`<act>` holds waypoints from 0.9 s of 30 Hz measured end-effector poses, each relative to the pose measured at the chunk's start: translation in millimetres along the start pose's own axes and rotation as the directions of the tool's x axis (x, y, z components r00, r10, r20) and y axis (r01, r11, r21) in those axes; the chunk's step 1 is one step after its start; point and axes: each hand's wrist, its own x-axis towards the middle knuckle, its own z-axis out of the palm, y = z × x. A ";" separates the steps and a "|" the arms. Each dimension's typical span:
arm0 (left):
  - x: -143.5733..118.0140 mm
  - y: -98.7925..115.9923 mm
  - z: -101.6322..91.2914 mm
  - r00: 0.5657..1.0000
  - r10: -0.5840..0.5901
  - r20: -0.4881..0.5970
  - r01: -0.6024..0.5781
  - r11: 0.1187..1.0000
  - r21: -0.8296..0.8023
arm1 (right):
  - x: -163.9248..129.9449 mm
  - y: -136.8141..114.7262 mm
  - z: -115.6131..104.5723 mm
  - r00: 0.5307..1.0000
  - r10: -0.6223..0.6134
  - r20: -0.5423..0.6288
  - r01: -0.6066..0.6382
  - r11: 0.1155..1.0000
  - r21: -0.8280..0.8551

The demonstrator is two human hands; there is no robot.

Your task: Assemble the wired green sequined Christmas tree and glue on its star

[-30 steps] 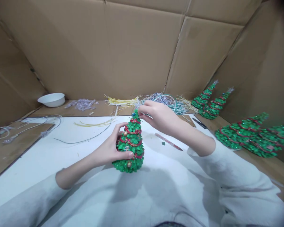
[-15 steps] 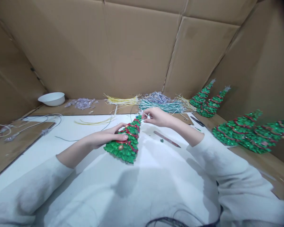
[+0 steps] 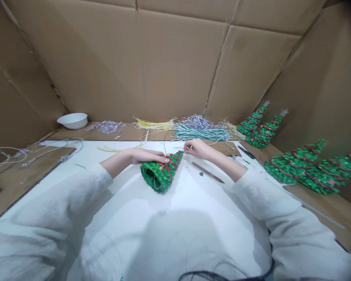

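Note:
A small green beaded Christmas tree [image 3: 163, 173] with red garland lies tilted above the white work surface. Its hollow base faces me at the lower left, and a thin pale wire shows inside the opening. My left hand [image 3: 149, 156] is closed around the tree's far side, thumb towards the garland. At the tip, my right hand [image 3: 194, 148] pinches a thin wire beside the treetop. Just right of the tree lies a brown pencil-like tool [image 3: 207, 172], with a tiny green piece [image 3: 201, 174] near it.
Along the back lie yellow wires [image 3: 155, 124], teal wires [image 3: 201, 132] and clear plastic pieces [image 3: 107, 126] near a white bowl [image 3: 73, 121]. Several finished-looking trees [image 3: 295, 162] stand at the right. White cables [image 3: 38, 156] lie at left; a dark cutter [image 3: 246, 152] sits back right.
The tree has turned so its hollow base now faces me, and its tip has shifted right and nearer. My left hand has moved over its far side; my right hand stays by the tip.

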 end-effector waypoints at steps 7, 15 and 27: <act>10.3 11.6 -6.9 0.995 -0.016 0.093 0.005 0.993 0.119 | 0.5 16.5 11.6 0.997 -0.076 0.023 0.075 0.996 0.057; 20.1 24.6 -12.7 0.997 -0.059 0.056 0.038 0.945 0.325 | -2.4 23.4 22.6 0.994 -0.063 0.085 0.049 0.987 0.154; -75.4 1.0 44.3 0.265 0.592 -0.761 0.002 0.789 0.614 | -6.1 20.5 25.7 0.992 -0.041 0.123 0.019 0.984 0.178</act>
